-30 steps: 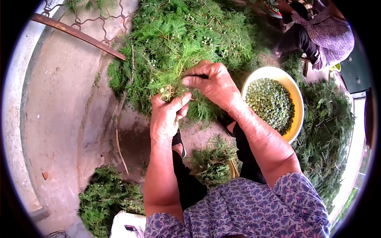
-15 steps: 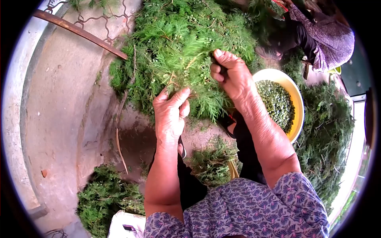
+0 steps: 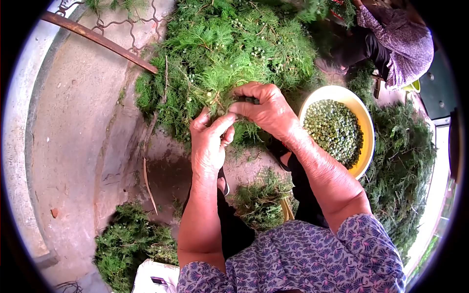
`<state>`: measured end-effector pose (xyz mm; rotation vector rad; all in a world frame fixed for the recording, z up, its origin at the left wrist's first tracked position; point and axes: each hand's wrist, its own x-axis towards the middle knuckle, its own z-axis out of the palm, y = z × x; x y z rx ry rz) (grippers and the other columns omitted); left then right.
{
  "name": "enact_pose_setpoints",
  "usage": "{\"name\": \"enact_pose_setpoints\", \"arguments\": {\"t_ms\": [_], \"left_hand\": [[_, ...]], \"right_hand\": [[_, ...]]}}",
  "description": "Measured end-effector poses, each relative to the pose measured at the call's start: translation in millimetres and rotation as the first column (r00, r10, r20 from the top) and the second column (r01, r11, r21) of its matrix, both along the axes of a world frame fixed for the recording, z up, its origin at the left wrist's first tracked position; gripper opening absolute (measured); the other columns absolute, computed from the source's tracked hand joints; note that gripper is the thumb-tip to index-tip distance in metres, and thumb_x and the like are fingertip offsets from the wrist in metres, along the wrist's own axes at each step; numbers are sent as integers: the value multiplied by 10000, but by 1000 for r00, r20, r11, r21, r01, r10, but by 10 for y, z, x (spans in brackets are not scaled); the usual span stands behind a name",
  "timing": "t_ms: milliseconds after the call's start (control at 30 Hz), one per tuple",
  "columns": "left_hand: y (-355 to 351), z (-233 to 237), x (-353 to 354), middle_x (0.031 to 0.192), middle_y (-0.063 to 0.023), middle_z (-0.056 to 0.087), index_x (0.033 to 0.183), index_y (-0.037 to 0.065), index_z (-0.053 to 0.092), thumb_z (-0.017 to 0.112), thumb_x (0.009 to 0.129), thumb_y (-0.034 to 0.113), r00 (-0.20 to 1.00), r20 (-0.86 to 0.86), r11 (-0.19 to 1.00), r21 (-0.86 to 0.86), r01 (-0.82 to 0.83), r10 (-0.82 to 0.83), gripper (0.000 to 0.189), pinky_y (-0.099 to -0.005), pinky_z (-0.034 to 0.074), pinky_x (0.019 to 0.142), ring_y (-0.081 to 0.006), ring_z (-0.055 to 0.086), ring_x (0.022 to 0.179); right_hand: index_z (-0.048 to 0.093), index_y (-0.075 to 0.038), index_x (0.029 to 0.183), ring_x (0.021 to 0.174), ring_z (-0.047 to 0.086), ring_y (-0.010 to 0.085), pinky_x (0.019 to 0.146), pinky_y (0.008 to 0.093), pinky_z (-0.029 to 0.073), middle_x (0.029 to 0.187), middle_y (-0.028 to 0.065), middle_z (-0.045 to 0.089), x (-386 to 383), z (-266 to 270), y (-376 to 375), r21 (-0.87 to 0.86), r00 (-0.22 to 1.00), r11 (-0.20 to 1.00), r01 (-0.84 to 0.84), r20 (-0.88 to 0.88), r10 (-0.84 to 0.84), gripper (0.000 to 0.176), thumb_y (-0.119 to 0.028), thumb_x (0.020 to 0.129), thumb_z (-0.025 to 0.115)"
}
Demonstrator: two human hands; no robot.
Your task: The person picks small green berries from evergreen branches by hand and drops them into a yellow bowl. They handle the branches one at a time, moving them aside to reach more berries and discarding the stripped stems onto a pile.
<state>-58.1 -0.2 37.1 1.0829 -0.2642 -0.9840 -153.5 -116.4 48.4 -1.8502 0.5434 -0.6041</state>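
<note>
picking at a green sprig point(image 3: 211, 96)
left hand point(image 3: 209, 144) and right hand point(image 3: 267, 111) pinch it together, near the yellow bowl point(image 3: 337, 91)

Short-sleeved purple top point(image 3: 312, 259) with pink and blue floral print, black trousers point(image 3: 233, 229), bare left hand point(image 3: 209, 146), bare right hand point(image 3: 268, 110)

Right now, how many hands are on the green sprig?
2. The left hand pinches the sprig from below; the right hand, closed on a small dark object, meets it from above. The other person shows no clear hands.
</note>
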Motion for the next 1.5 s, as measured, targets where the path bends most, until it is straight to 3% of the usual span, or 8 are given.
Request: {"name": "enact_pose_setpoints", "arguments": {"t_ms": [300, 433, 500, 633, 1033, 1300, 1400, 1500], "left_hand": [[21, 80, -2, 705, -21, 549, 891, 20, 562, 580, 789, 63, 997, 52, 998, -11, 54, -54, 112, -217, 324, 429, -104, 466, 504], [41, 66, -55, 735, -16, 569, 906, 23, 582, 588, 830, 144, 995, 87, 999, -16, -42, 43, 143, -204, 329, 412, -97, 474, 493], [45, 56, -68, 749, -21, 572, 904, 28, 589, 583, 845, 174, 993, 70, 995, 29, -93, 90, 158, -198, 324, 405, -91, 459, 482], [32, -48, 5, 763, -29, 567, 888, 16, 589, 582, 837, 111, 993, -116, 991, -121, -50, 36, 108, -175, 285, 390, -70, 405, 458], [18, -31, 35, 715, -5, 586, 880, 61, 565, 573, 825, 96, 942, -330, 986, -124, -114, 67, 65, -174, 275, 303, -68, 352, 351], [11, -125, 54, 789, 2, 606, 875, 74, 587, 613, 815, 84, 946, -75, 949, 2, -316, 315, 66, -167, 307, 380, -37, 451, 501], [1, -67, -14, 757, 31, 599, 846, 88, 609, 627, 810, 108, 945, -26, 946, 24, -325, 325, 45, -156, 307, 392, -17, 453, 548], [-5, -57, -45, 703, 49, 568, 847, 80, 620, 618, 817, 105, 958, 56, 960, -10, -281, 281, 40, -154, 293, 392, -9, 416, 507]], "right_hand": [[615, 23, 869, 758, 599, 224, 687, 322, 463, 812, 144, 612, 52, -30, 64, -88, 991, 987, 133, 38, -130, 194, -97, 723, 660], [606, 19, 847, 599, 534, 143, 582, 286, 456, 679, 82, 584, 61, -15, 42, 178, 995, 980, 87, 24, -92, 134, -80, 759, 630], [604, 0, 861, 566, 495, 82, 496, 236, 426, 655, 25, 562, 21, 79, 43, 613, 999, 789, 37, -12, -37, 107, -77, 787, 611], [577, -41, 855, 538, 481, 77, 442, 205, 389, 674, -12, 530, 56, -55, 33, 873, 990, 485, -48, 106, -91, 63, -84, 814, 599], [482, -25, 834, 581, 482, 138, 454, 239, 378, 707, 47, 492, -20, -299, -102, 971, 910, 186, -149, 208, -358, 67, -76, 875, 499], [515, -49, 863, 507, 439, 120, 405, 212, 307, 728, 69, 523, -69, 3, -226, 892, 849, 376, -253, 390, -355, 85, -121, 839, 553], [653, -93, 821, 496, 462, 48, 415, 172, 356, 742, 8, 604, -52, 124, 7, 567, 955, 823, -31, 260, -144, 80, -143, 760, 663], [621, -47, 969, 713, 579, 162, 644, 260, 475, 822, 79, 613, 66, 67, 134, -58, 958, 998, 3, 285, 14, 256, -94, 723, 675]]}}
